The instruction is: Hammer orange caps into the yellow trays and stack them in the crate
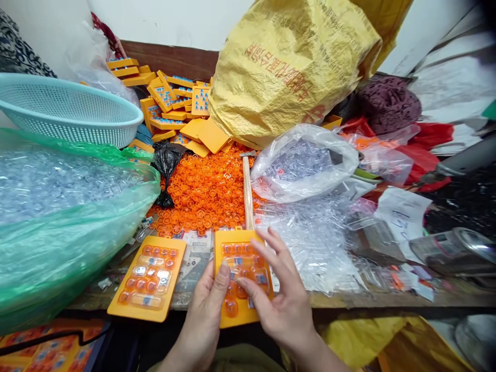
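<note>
My left hand (205, 312) grips the left edge of a yellow-orange plastic puzzle board (241, 316), its thumb lying on the face. Clear pieces and orange rings sit in the board's wells. Over the right side of this board is my right hand (289, 302), fingers spread, its thumb tip at the pieces in the middle; whether a small part lies under the thumb is hidden. Just to the left, a second puzzle board (147, 279) with clear long and square pieces and orange round ones rests at the table edge, untouched.
Loose orange rings (205, 191) are heaped behind the boards, beside a wooden-handled hammer (248, 191). Clear parts fill a green bag (73, 227) and a white bag (302, 160). Further back are stacked boards (166, 93), a blue basket (70, 108) and a yellow sack (287, 72).
</note>
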The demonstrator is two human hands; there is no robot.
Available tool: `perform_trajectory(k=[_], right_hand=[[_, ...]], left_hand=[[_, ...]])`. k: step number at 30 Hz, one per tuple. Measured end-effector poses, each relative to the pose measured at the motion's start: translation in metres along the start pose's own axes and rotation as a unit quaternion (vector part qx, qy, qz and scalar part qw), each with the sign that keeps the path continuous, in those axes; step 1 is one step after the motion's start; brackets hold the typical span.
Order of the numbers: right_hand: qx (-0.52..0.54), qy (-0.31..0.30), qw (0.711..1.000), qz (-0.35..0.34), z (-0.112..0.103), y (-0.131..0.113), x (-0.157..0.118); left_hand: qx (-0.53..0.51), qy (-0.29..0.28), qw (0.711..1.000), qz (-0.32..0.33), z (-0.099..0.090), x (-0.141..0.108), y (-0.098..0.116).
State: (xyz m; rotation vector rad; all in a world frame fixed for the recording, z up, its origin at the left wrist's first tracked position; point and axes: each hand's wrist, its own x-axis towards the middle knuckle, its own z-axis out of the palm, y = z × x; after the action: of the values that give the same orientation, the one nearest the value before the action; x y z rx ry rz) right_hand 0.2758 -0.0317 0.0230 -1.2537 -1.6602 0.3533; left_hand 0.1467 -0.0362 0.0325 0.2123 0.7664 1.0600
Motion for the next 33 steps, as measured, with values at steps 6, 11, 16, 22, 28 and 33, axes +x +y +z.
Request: perform_trajectory(k=[6, 11, 16, 22, 28, 33], right_hand=[[0.118, -0.039, 0.980, 0.157, 0.008, 0.010, 0.000], [0.104, -0.019, 0.984, 0.143, 0.016, 0.014, -0.004], [-0.134, -0.008, 0.989, 0.064, -0.025, 0.040, 0.023], [-0.298, 0.020, 0.952, 0.075, -0.083, 0.094, 0.042], [-0.278, 0.022, 0.960, 0.029, -0.071, 0.097, 0.043], [-0.165, -0.005, 0.986, -0.020, -0.049, 0.037, 0.029]], left_hand=[[0.147, 0.063, 0.985, 0.072, -0.013, 0.001, -0.017], [0.123, 0.079, 0.987, 0.073, -0.016, 0.002, -0.024], [-0.004, 0.069, 0.998, -0.007, -0.007, 0.002, -0.004], [-0.028, 0.121, 0.992, -0.017, -0.006, 0.009, 0.014], [-0.078, 0.063, 0.994, -0.043, -0.012, 0.011, 0.014], [-0.022, -0.044, 0.998, -0.036, -0.017, 0.007, 0.016]])
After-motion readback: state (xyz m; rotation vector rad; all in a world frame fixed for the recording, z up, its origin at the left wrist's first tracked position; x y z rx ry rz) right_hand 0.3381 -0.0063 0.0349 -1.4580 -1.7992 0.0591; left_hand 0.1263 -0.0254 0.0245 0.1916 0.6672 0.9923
